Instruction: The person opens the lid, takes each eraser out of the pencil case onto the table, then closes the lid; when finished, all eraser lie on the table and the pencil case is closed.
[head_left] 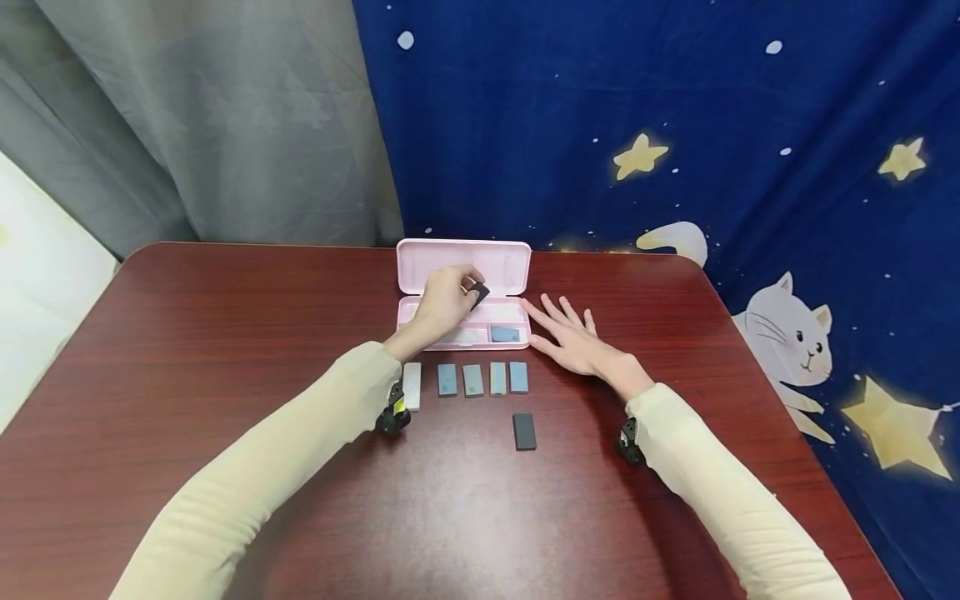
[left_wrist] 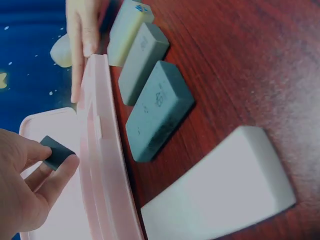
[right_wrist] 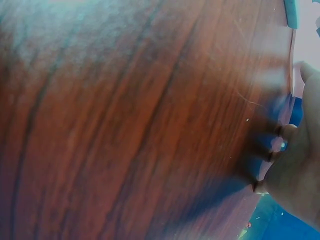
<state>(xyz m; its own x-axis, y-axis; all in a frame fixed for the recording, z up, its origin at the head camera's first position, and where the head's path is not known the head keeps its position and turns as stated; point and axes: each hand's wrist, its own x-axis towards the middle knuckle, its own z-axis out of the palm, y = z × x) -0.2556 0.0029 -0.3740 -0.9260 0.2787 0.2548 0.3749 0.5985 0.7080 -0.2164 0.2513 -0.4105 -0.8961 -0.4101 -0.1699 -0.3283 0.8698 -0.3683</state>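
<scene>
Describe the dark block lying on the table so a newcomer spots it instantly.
On the brown table, find the open pink case and the row of blocks in front of it. The dark block lies nearer the person, apart from the row. The row is all paler, and the other dark piece is in the left hand.

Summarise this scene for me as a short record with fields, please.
Case: pink, lid open, blue block in near right compartment
Left hand: pinches a dark block over the case
Right hand: fingers spread, at the case's right end
Row before case: white block, four smaller blocks
Nearest person: second dark block
Table: reddish-brown
</scene>
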